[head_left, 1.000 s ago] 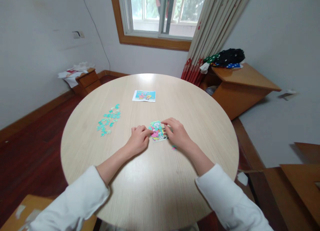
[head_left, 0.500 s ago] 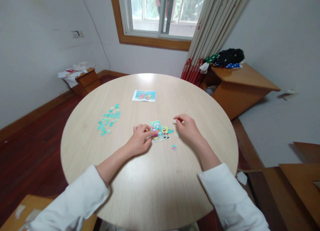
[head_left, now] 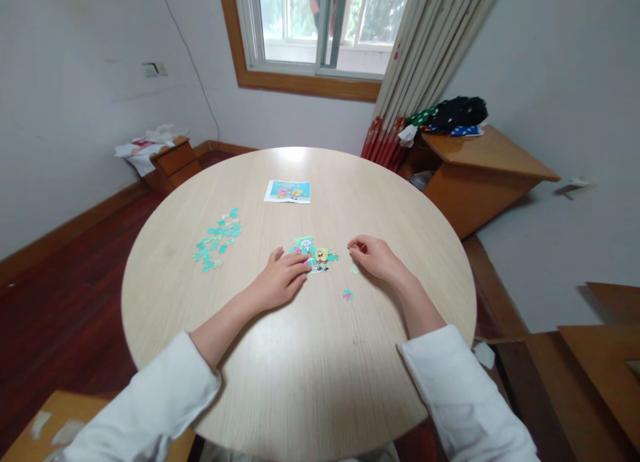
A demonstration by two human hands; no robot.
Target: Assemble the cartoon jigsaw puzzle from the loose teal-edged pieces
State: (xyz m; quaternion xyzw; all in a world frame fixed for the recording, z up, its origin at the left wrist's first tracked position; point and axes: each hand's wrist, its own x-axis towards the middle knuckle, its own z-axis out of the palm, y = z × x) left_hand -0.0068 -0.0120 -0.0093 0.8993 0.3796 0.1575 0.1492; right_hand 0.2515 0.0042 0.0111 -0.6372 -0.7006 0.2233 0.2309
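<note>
A partly joined jigsaw puzzle [head_left: 321, 254] with cartoon figures, one of them yellow, lies flat near the middle of the table. My left hand [head_left: 281, 280] rests palm down over its left side, fingers stretched out and covering part of the pink figure. To the right of the puzzle, my right hand [head_left: 376, 257] is held just over the tabletop with thumb and forefinger pinched together. Whatever may be between those fingertips is too small to make out. Just below them lies a pale puzzle piece [head_left: 355, 269]. Nearer to me is a loose pink-and-teal piece [head_left: 348, 295].
Several loose teal and pale puzzle pieces [head_left: 216, 241] are spread on the left of the round table [head_left: 300, 382]. A printed picture [head_left: 288, 191] of the cartoon lies toward the far side. A wooden cabinet [head_left: 493, 152] with cloths on it stands at the right.
The joined puzzle has shifted a little left and away from me under my left hand, whose fingers now lie flatter. My right hand has lowered slightly, its fingertips closing into a pinch.
</note>
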